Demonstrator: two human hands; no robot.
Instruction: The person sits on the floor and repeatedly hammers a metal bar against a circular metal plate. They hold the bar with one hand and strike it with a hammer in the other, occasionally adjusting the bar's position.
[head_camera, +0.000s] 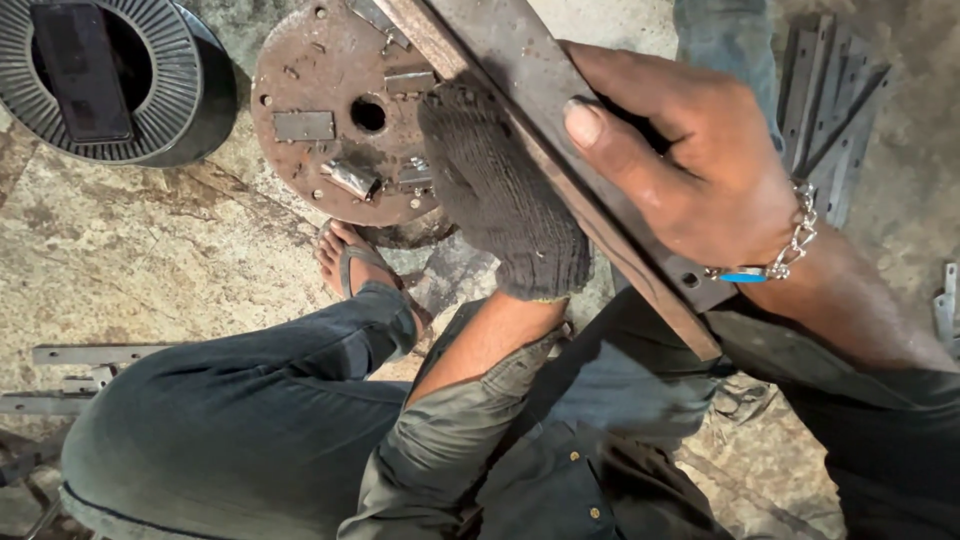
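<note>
Our bare right hand (700, 170) grips a rusty steel bar (560, 130), its far end cut off. Our gloved left hand (500, 190) presses it, fingers hidden, grip unclear, partly covering a round plate (330, 110).

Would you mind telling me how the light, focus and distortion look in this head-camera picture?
Head view: soft, even daylight with little glare; the right hand and metal bar are sharp. Wide-angle stretch enlarges the near hands and bends the edges. Shadow darkens the lap and the wire spool; the gloved left hand is slightly soft.
</note>
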